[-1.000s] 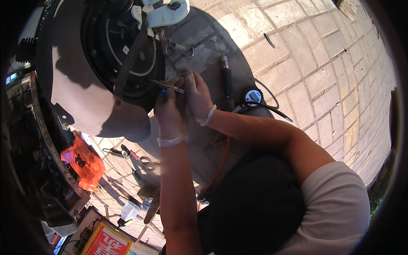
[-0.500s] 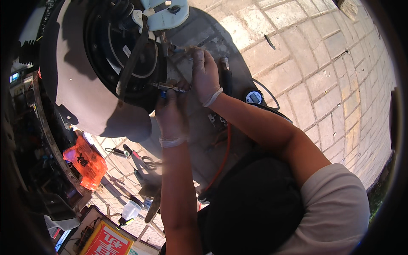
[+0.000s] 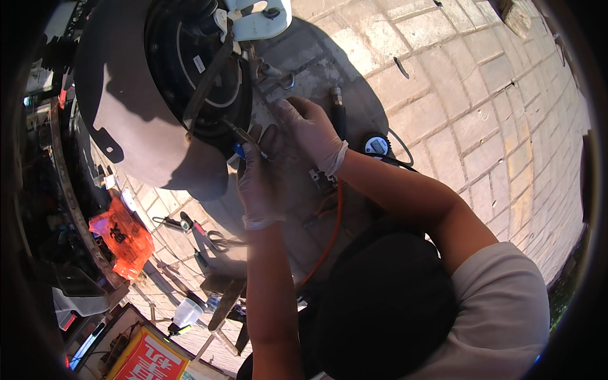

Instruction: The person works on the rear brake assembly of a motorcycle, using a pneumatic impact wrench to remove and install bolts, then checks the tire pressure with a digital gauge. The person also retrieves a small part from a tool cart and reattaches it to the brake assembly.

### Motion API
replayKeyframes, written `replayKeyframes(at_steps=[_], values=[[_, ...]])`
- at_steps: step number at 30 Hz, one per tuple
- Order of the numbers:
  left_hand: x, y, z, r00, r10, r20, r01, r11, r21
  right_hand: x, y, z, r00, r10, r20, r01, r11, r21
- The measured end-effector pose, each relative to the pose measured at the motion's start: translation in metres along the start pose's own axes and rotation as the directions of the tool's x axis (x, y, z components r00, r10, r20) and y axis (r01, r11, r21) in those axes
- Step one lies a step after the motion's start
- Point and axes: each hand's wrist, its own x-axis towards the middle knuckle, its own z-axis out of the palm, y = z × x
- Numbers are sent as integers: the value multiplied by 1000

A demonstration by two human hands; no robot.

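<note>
My left hand (image 3: 258, 187), in a thin pale glove, is closed around a slim metal fitting (image 3: 238, 132) with a blue part (image 3: 239, 149) beside the fingers. The fitting's far end reaches the lower rim of a round black housing (image 3: 201, 76). To its right, my gloved right hand (image 3: 315, 136) has thumb and fingers bent together; whatever they hold, if anything, is hidden. Just above its fingertips is a metal piece with a ringed end (image 3: 278, 76). A large curved grey panel (image 3: 126, 120) wraps around the housing's left side.
A digital gauge (image 3: 377, 146) with a black hose lies right of my right wrist. Near it are a black hose with metal end (image 3: 337, 101) and a red hose (image 3: 335, 221). An orange bag (image 3: 123, 239), scissors (image 3: 221, 239) and a sign (image 3: 152, 358) are lower left, on paving (image 3: 437, 95).
My right hand has drawn down and away from the ringed metal piece. My left hand has shifted slightly down with the fitting, which now tilts more. The whole view has shifted a little.
</note>
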Motion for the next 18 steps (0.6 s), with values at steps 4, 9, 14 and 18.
replayKeyframes(at_steps=[4,9,14,18], values=[[-15,-13,-10,965,60,255,26,947,-322,-5,-20,-1,941,146,305,-87,976,-199],[-25,-16,-7,995,17,102,29,900,-435,7,-37,18,762,493,419,-388,866,-314],[-22,-20,5,997,-59,-45,28,865,-502,4,-45,23,833,404,378,-193,852,-487],[-17,-16,10,986,-128,110,168,785,-596,7,-46,16,778,561,284,-472,819,-325]])
